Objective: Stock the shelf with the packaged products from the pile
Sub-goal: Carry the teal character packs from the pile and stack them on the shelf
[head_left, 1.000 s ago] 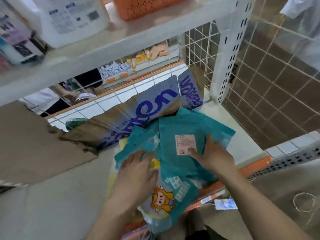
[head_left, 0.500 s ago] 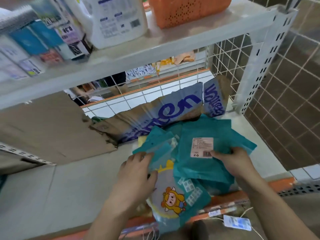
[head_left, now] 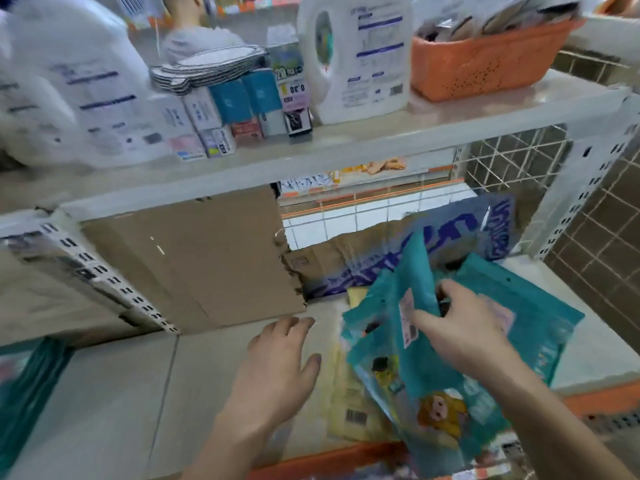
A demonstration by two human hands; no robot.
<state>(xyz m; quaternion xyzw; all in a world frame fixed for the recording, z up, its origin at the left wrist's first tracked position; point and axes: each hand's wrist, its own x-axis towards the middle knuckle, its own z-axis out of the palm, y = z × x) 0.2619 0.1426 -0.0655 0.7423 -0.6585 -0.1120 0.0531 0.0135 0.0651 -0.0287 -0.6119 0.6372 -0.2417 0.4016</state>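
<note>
The right hand (head_left: 460,327) pinches the upper edge of a teal packaged product (head_left: 412,299), thumb on the near face beside its pale label and fingers curled behind, so the packet stands tilted upward. The left hand (head_left: 280,365) is open and holds nothing, palm down with fingers loosely spread over the bare lower shelf (head_left: 104,393), just left of the pile. The pile of teal packets (head_left: 540,327) lies on the right part of that shelf, overlapping one another, with a cartoon figure printed on the nearest one and a yellow packet (head_left: 349,407) showing beneath them at the front edge. Behind the pile a torn cardboard box (head_left: 214,258) with blue lettering leans against the wire grid back. On the upper shelf (head_left: 346,143) stand a white detergent bottle (head_left: 356,57), a row of small boxes (head_left: 221,112) and an orange basket (head_left: 481,60). The picture is blurred, so fine print is unreadable.
</note>
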